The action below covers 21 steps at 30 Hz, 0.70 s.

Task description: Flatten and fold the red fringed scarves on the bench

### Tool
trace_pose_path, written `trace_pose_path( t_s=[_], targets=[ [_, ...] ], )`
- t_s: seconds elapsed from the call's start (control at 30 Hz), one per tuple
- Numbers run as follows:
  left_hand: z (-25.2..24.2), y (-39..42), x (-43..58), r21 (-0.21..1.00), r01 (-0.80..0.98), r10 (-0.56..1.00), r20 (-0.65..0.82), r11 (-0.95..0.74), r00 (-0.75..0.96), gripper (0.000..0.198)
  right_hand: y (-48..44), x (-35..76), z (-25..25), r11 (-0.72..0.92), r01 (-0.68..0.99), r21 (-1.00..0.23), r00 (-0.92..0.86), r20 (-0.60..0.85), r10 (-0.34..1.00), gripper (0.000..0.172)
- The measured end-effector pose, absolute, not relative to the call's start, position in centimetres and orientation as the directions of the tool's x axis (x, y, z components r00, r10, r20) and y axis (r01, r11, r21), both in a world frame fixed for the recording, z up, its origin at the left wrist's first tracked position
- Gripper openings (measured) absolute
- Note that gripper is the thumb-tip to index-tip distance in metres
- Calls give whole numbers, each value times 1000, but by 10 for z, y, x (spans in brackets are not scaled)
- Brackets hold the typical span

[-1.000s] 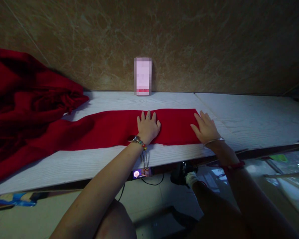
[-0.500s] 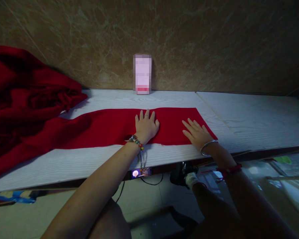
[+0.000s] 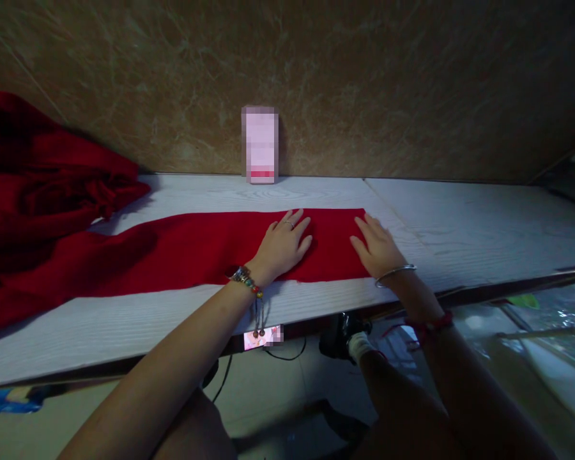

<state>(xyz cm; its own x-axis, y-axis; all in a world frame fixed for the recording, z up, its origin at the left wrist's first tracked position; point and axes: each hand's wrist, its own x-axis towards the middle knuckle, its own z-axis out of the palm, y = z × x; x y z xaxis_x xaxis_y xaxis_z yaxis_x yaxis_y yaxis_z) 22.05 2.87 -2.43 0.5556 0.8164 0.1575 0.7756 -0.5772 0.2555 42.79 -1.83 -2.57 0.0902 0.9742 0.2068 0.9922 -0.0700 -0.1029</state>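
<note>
A long strip of red cloth (image 3: 186, 249) lies flat across the white wooden table (image 3: 460, 223). My left hand (image 3: 283, 245) rests palm down on the strip near its middle, fingers spread, with a ring and a beaded bracelet. My right hand (image 3: 377, 248) lies flat and open on the strip's right end, a silver bangle on its wrist. On the left, the strip runs into a bunched heap of the same red cloth (image 3: 38, 185).
A small pink box (image 3: 260, 145) stands against the brown marbled wall at the table's back edge. Under the table's front edge a small lit screen (image 3: 263, 336) and black cables show. My knees are below the table.
My right hand slid back to the strip's right end and sits square on its edge. My left hand turned slightly, fingers now pointing right. The view shifted a little to the right.
</note>
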Motion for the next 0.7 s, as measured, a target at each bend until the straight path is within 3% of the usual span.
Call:
trace_pose_path(
  t_s=[0.2,0.47,0.6,0.7],
  targets=[
    [-25,23,223,192,817,824,-61,-544,563,55,-12,384,-34,61,992,-108,-60,16,998,55],
    [-20,20,220,197,826,825,-109,-529,554,60,-16,430,-32,-128,992,9,128,-50,990,56],
    [-23,25,220,214,808,823,-27,-549,567,63,-10,452,-21,-270,963,18,267,102,958,54],
    [-25,29,220,220,822,848,55,-526,528,53,7,441,-15,-151,986,-76,165,244,956,52]
  ],
)
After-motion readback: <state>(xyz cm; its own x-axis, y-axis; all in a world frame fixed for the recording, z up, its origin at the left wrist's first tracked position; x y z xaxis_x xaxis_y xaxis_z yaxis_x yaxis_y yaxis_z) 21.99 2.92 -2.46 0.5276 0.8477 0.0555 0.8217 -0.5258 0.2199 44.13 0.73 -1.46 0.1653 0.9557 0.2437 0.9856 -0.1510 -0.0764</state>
